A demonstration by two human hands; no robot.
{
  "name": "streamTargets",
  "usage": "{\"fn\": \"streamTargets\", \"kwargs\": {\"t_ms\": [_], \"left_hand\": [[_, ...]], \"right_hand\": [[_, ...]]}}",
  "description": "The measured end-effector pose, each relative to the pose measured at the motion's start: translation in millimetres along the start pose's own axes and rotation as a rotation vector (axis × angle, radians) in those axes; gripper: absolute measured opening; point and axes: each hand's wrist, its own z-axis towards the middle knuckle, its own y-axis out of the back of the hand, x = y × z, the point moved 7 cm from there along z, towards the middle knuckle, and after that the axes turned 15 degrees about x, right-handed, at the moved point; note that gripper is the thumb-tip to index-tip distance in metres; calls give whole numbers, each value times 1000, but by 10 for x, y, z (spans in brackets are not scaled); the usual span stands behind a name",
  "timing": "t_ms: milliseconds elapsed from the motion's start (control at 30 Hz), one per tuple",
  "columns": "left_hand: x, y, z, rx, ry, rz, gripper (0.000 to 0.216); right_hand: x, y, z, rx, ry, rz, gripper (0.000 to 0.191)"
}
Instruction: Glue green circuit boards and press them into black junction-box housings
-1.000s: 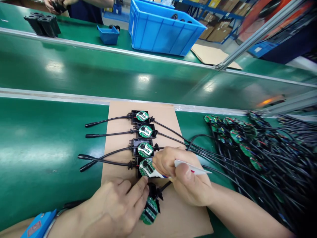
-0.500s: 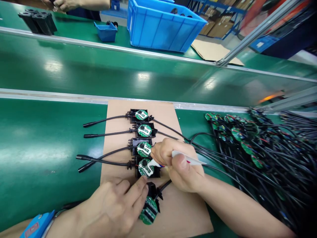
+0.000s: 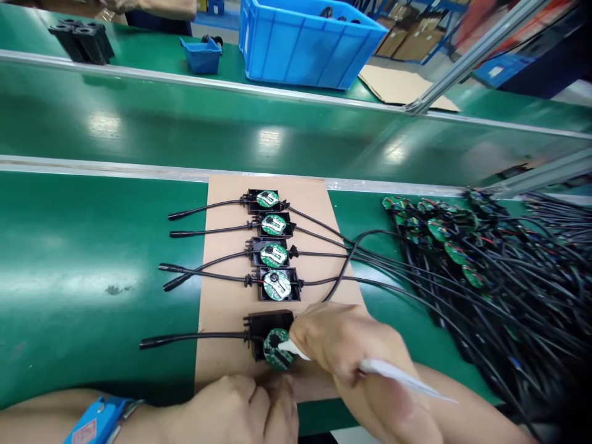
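Observation:
A white squeeze tube (image 3: 407, 379) is gripped in my right hand (image 3: 351, 345), its nozzle (image 3: 296, 350) touching or just over the nearest round green circuit board (image 3: 278, 359). That board sits at the front of an open black plastic case (image 3: 259, 320). My left hand (image 3: 245, 410) is closed, fingers bent together just in front of this board; its fingertips are partly hidden, and I cannot tell what they grip. Farther back, several black cases hold boards with white paste traced on them, the closest being another circuit board (image 3: 277, 285).
A cardboard sheet (image 3: 222, 308) lies under the cases. Black cables (image 3: 319, 253) run right to a heap of wired boards (image 3: 456, 253). Beyond the divider stand a large blue crate (image 3: 305, 49), a small blue bin (image 3: 201, 57) and black tubular parts (image 3: 83, 43). Another person's arm (image 3: 157, 7) shows behind.
My right hand has brought the tube from the fourth board to the nearest one. My left hand has drawn back toward me, uncovering the nearest case and its left cable. The view has shifted slightly.

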Motion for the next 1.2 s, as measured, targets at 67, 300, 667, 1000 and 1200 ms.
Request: {"fn": "streamTargets", "kwargs": {"t_ms": [67,300,667,1000,1200], "left_hand": [[-33,-26,0,6,23,31,24],[-61,-17,-21,-68,25,15,24],[-85,-42,-30,-94,14,-5,26],[-30,31,-19,15,-25,-39,32],[-21,20,-8,57,-13,-21,33]], "right_hand": [[-65,-101,11,74,35,-40,35],[-123,-183,93,54,127,-138,38],[-47,-137,-106,60,-36,-94,38],[-36,-37,-68,22,-36,-121,39],[-83,-41,15,55,32,-118,37]]}}
